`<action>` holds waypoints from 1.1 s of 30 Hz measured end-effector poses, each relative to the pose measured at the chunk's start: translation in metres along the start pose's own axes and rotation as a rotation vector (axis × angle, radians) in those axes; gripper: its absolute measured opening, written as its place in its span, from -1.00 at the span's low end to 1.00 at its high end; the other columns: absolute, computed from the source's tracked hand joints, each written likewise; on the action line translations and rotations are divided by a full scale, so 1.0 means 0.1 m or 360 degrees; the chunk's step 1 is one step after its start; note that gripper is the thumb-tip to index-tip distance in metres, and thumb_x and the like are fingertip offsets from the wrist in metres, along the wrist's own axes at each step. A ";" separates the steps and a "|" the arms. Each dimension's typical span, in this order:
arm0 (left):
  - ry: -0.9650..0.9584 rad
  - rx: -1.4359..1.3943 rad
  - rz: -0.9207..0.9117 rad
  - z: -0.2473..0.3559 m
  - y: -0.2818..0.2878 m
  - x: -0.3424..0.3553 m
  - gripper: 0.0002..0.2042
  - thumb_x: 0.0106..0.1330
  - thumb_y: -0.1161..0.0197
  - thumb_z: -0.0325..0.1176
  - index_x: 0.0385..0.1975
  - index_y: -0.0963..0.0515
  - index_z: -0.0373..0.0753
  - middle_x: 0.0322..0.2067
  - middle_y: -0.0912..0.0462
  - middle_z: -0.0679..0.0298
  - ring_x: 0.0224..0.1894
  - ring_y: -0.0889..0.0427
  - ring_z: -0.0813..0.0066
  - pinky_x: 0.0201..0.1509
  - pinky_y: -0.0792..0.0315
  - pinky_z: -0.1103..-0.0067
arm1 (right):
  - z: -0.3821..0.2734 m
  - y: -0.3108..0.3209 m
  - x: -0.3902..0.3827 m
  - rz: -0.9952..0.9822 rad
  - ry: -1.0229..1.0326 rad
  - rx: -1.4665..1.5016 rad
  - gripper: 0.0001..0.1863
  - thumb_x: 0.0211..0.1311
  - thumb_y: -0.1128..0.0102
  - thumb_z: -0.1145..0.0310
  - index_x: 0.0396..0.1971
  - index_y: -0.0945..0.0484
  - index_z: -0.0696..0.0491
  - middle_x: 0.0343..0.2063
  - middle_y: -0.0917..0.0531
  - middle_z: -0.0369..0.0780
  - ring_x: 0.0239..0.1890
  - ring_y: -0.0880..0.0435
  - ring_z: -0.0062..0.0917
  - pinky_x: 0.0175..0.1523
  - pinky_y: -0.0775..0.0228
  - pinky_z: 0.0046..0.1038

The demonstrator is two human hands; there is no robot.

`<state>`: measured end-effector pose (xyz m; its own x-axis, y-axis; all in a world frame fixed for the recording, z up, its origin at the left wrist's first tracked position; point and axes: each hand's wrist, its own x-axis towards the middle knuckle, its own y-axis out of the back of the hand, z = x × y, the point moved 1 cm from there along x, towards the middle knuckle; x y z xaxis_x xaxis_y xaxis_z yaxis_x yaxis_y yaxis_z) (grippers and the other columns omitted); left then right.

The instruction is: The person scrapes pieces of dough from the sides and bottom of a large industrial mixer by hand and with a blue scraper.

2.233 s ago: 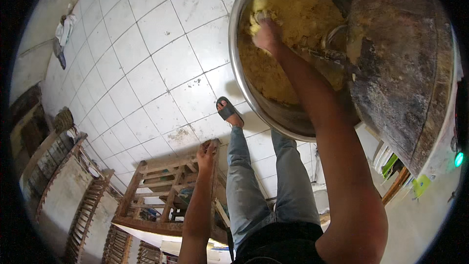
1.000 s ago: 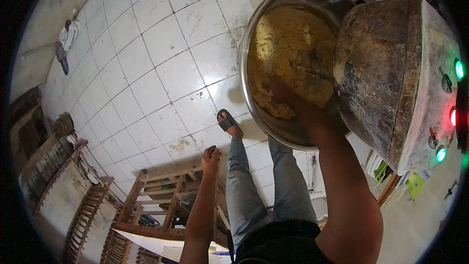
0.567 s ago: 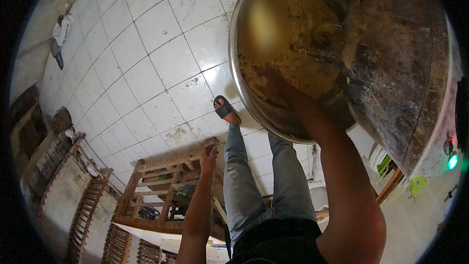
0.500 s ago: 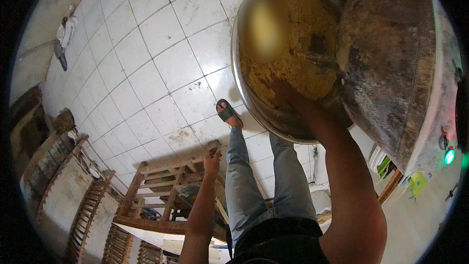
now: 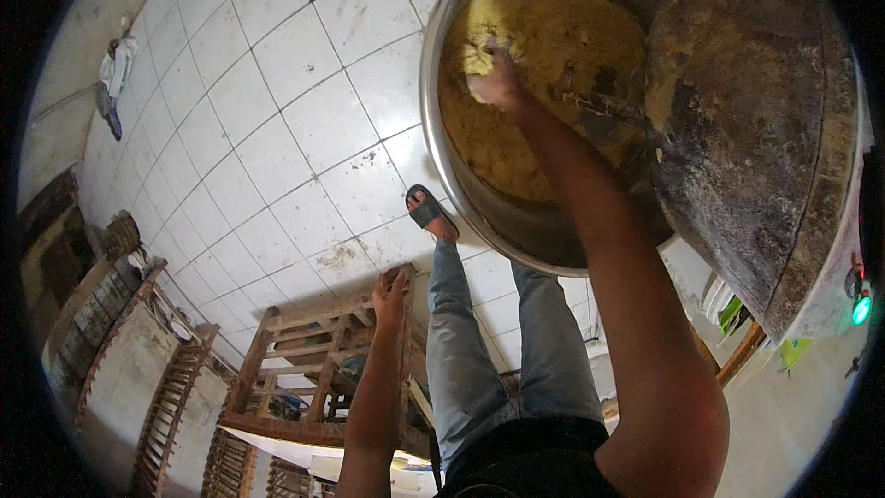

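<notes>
Right grip (image 5: 498, 83) at crumbly yellow mixture (image 5: 581, 32) in metal bowl (image 5: 430, 97)

The right arm (image 5: 636, 267) is stretched towards eleven o'clock, the right hand (image 5: 498, 83) blurred; the left forearm (image 5: 376, 373) is pointed towards twelve, the left hand (image 5: 390, 297) loosely spread.

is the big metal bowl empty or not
Not empty: a yellow, crumbly mixture spreads across the metal bowl, and the right hand is at it. How deep it lies, I cannot tell.

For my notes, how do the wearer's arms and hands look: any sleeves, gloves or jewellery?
The left hand and right hand look ungloved, the right blurred. No sleeve, watch or bracelet shows on the left arm or right arm; the top is black.
</notes>
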<state>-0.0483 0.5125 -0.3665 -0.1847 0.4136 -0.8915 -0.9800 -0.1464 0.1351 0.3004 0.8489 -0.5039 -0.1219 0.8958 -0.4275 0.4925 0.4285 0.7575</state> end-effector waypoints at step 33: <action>0.0184 -0.0021 0.0102 -0.36 0.16 -0.17 -0.58 0.38 -0.26 -0.15 0.09 -0.51 -0.31 -0.04 -0.64 0.12 -0.03 -0.65 0.31 -0.01 -0.50 0.39 | 0.41 0.14 -1.52 -0.1006 0.0481 -0.0748 -0.49 0.18 -0.24 0.30 0.17 -0.50 -0.01 -0.05 -0.60 -0.03 -0.06 -0.61 -0.24 0.06 -0.45 -0.10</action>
<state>-0.0587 0.4712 -0.3650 -0.2364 0.2967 -0.9252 -0.9652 -0.1814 0.1885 0.3614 0.7141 -0.4482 -0.5125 0.4350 -0.7403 -0.1477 0.8047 0.5751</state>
